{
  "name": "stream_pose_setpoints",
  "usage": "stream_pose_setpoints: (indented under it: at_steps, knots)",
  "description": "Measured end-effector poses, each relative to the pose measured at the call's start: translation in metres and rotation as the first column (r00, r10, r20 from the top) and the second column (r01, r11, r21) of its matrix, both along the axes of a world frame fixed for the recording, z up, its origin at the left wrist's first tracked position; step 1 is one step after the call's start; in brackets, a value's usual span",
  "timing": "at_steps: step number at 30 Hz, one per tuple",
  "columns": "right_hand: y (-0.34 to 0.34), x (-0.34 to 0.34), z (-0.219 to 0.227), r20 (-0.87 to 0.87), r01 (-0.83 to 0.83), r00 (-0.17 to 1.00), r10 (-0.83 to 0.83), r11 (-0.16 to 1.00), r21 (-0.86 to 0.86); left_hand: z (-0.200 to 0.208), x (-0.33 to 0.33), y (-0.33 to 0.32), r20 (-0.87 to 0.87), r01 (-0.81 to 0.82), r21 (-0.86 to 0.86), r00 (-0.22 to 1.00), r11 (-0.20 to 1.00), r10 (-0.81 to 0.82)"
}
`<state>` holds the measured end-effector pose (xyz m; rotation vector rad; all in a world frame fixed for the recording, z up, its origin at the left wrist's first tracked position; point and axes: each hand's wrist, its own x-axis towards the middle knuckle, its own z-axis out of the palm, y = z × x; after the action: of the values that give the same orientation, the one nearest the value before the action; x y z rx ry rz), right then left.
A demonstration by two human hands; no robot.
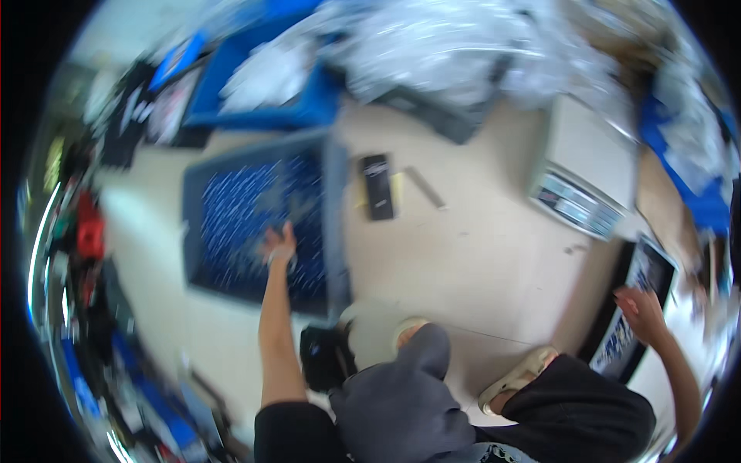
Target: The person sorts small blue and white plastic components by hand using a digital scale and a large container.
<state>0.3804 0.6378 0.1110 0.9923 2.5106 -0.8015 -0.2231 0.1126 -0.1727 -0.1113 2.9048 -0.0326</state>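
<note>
My left hand (pixel 279 245) reaches over the grey-blue plastic crate (pixel 336 224). The hand is blurred, but its fingers look spread, with nothing visible in them. Many small, dark blue shiny pieces (pixel 239 208) fill the crate's bottom; motion smears them too much to name their kind. On the right, my right hand (pixel 641 312) is at a black-rimmed tray (pixel 614 328) with small pale and dark pieces inside. Its fingers are bent near the rim. Blur hides whether they grip the rim, a piece or nothing.
A black phone-like object (pixel 377 187) and a thin grey strip (pixel 425 187) lie on the floor beside the crate. A digital scale (pixel 583 166) stands at the right. Clear plastic bags (pixel 432 46) and a blue bin (pixel 316 96) stand at the back. A black bag (pixel 324 359) sits by my leg.
</note>
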Motion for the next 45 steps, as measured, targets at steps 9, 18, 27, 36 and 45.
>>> stream_pose_setpoints:
  at_steps: [9, 18, 27, 36, 45]
  knots:
    - [-0.118, -0.143, -0.135, -0.346, -0.44, 0.843, 0.412, 0.898, -0.001, -0.063, 0.091, 0.039, -0.044, 0.28, -0.27, 0.952, 0.921, -0.302]
    - [-0.257, -0.306, -0.145, -0.666, -0.196, 0.74, -0.091, 0.919, -0.343, -0.002, -0.06, -0.046, -0.546, 0.489, 0.032, 0.739, 0.872, -0.394]
    - [-0.074, -0.222, -0.102, -0.584, -0.582, 0.738, 0.339, 0.758, -0.295, 0.267, 0.043, 0.238, 0.543, -0.518, 0.838, 0.752, 0.173, -0.375]
    - [0.054, -0.117, -0.064, -0.39, 0.013, 0.367, -0.844, 0.424, -0.906, 0.211, 0.34, 0.51, 0.43, -0.972, 0.144, -0.107, 0.185, -0.896]
    - [0.074, -0.108, -0.1, -0.215, -0.072, -0.15, -0.965, 0.228, -0.971, 0.177, 0.432, 0.575, 0.562, -0.82, 0.403, 0.572, -0.406, -0.597]
